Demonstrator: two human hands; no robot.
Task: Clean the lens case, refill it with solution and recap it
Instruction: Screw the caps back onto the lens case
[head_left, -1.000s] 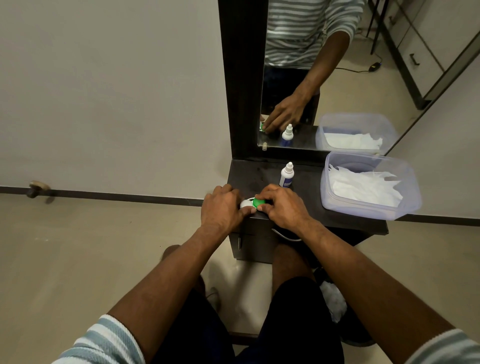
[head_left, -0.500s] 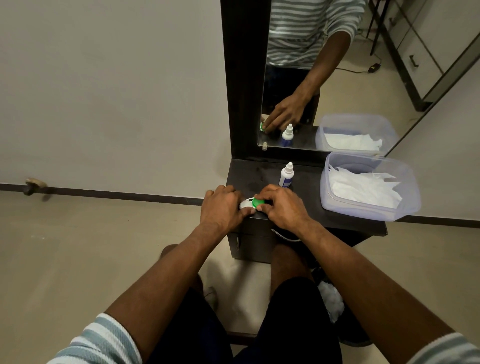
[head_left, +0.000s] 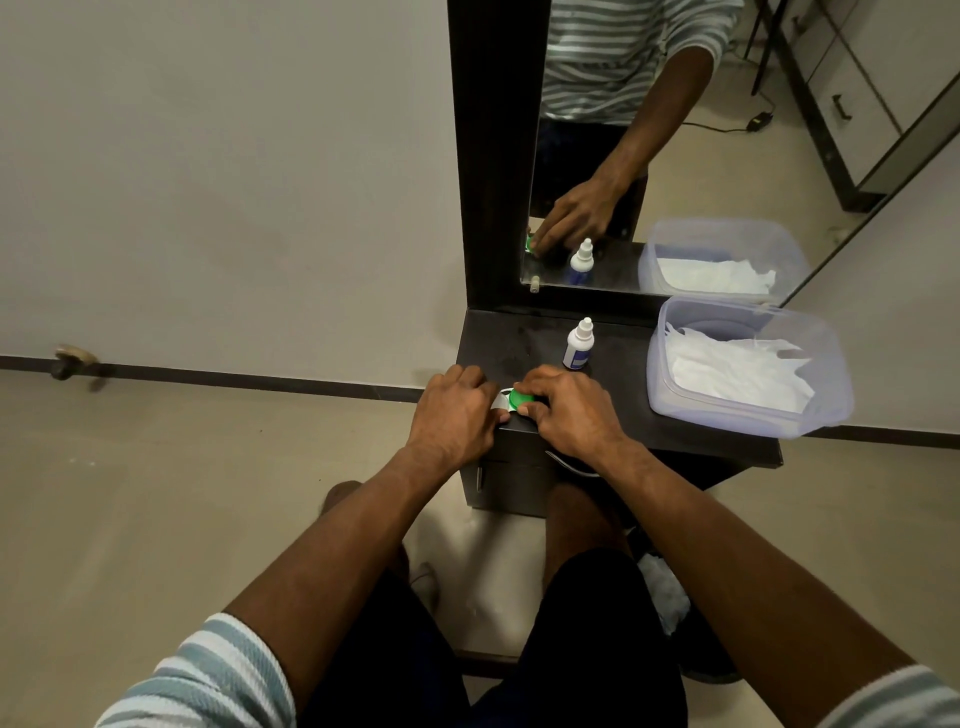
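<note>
A person's left hand (head_left: 457, 410) and right hand (head_left: 566, 410) both grip a lens case (head_left: 511, 401) at the front edge of a dark counter (head_left: 623, 415), fingers curled around its white and green caps, just in front of a solution bottle (head_left: 578, 345).
</note>
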